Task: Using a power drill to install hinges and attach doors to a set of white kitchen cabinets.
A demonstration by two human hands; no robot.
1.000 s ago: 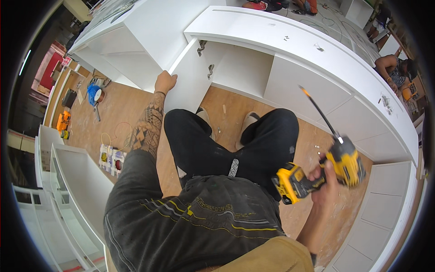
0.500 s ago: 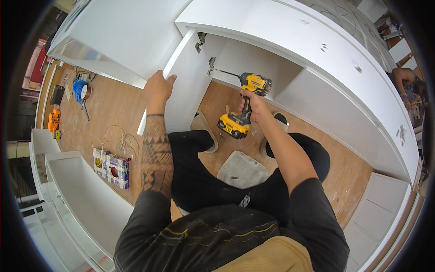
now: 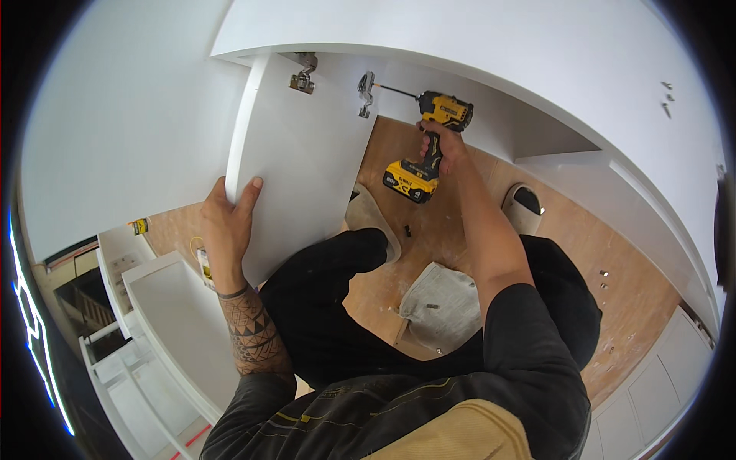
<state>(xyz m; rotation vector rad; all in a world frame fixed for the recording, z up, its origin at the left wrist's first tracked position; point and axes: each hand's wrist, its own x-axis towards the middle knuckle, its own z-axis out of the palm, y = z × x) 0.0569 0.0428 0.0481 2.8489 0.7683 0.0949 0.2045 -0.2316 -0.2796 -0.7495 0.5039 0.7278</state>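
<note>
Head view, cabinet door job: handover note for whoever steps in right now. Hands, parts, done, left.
Left hand: grips the free edge of the white cabinet door, holding it steady.
Right hand: closed on the grip of the yellow cordless driver; its long bit points at the metal hinge at the door's top corner.
A second hinge sits further left along the same edge.
Done: door is held against the white cabinet body, both hinges on the door.
Left, likely: drive the screws at the hinges; whether any are tight cannot be told. Small dark screws lie on the wooden floor.
</note>
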